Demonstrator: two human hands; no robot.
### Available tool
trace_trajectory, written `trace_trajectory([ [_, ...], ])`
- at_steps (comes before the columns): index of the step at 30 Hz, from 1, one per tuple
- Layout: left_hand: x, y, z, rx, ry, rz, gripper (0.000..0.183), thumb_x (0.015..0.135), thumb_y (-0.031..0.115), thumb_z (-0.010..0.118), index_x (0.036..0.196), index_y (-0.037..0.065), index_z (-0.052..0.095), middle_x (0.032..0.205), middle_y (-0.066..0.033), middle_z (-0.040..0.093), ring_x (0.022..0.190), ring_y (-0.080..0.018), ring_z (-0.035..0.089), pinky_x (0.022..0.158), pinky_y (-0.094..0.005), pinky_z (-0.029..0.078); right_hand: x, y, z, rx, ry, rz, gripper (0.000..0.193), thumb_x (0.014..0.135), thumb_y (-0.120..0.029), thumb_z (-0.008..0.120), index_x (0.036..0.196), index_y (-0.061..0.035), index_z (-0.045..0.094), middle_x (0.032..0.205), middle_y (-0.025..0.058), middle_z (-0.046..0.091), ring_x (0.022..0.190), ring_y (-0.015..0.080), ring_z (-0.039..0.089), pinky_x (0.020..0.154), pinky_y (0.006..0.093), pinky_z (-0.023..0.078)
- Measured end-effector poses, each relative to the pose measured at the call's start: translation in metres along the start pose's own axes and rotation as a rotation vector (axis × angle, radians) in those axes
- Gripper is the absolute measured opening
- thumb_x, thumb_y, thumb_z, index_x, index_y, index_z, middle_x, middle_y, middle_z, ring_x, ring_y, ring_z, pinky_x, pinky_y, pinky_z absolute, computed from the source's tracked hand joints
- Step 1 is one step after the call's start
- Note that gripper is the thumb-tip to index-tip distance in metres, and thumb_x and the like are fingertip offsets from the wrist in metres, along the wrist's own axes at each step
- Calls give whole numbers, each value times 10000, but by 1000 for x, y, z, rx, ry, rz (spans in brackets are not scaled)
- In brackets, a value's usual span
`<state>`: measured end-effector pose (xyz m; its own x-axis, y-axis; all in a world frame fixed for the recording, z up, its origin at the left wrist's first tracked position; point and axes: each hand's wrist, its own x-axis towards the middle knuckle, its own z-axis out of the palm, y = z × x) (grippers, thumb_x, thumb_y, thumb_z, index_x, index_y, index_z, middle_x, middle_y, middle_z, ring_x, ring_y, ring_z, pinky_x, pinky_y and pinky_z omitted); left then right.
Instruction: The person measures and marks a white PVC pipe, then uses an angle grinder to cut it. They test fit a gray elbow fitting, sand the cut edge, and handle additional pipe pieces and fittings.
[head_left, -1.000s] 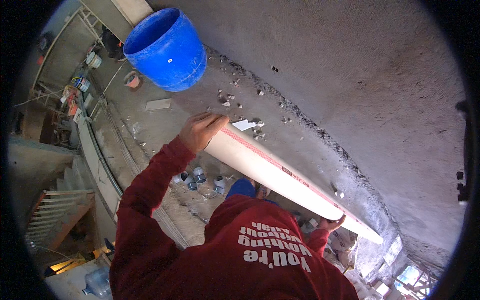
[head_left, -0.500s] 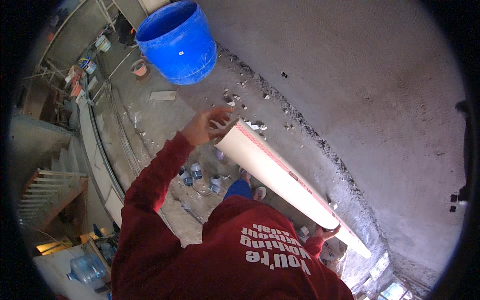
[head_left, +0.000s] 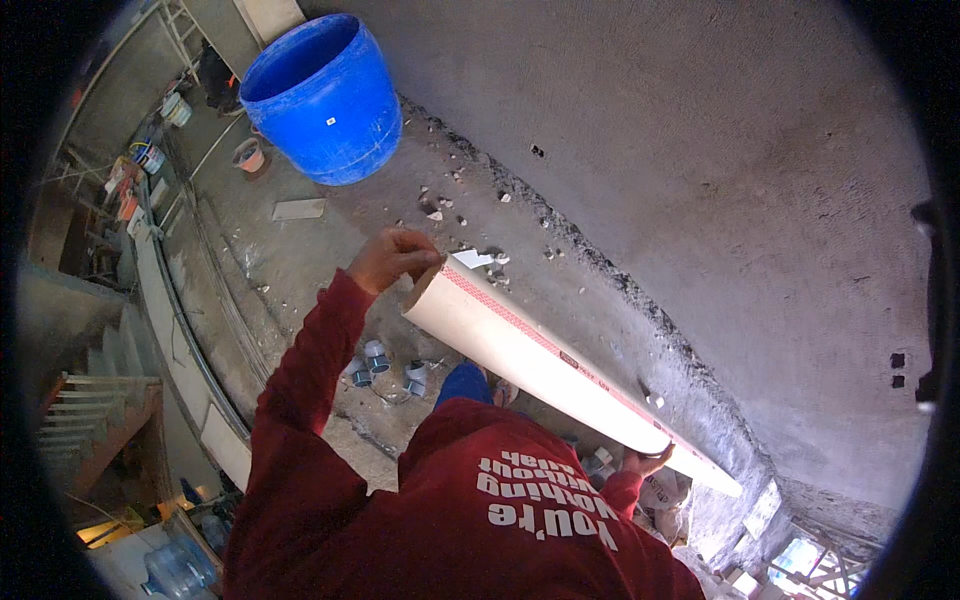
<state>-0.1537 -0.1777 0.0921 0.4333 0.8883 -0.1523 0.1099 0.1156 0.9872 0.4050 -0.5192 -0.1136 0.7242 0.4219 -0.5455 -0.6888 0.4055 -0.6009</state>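
On the wearer's side of the blue tub (head_left: 340, 125), the white pipe (head_left: 510, 340) is held up, its tub-side end open, unjoined; left hand (head_left: 393, 260) pinches that rim, right hand (head_left: 648, 461) cups farther along.

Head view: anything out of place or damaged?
Loose rubble and a flat white scrap litter the floor by the wall, looking like uncleared debris. The pipe shows no obvious damage, though glare hides part.

Head-worn fisheye view from close above, facing down past red sweatshirt (head_left: 430, 500) toward fingers (head_left: 412, 240)
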Motion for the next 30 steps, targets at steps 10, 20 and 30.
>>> trace_trajectory([
  [10,-34,-19,22,90,248,-153,383,1013,346,591,1169,6,675,999,-69,724,901,-186,665,794,-349,523,-4,4,5,31,-19,-20,536,877,-520,657,1220,-109,640,1174,97,679,1126,322,637,974,571,510],
  [20,-22,19,5,777,-94,-61,359,937,322,591,851,-15,679,729,-222,628,607,-291,590,623,-411,459,2,4,-2,67,31,8,635,836,-539,697,1302,-118,608,1274,130,641,1181,359,605,1021,581,477],
  [30,-33,-22,33,-99,185,15,344,1019,366,581,1014,54,724,762,-7,674,618,-139,577,618,-307,462,-12,3,14,86,7,-35,650,832,-529,709,1311,-105,595,1284,142,629,1175,357,608,1017,582,490],
])
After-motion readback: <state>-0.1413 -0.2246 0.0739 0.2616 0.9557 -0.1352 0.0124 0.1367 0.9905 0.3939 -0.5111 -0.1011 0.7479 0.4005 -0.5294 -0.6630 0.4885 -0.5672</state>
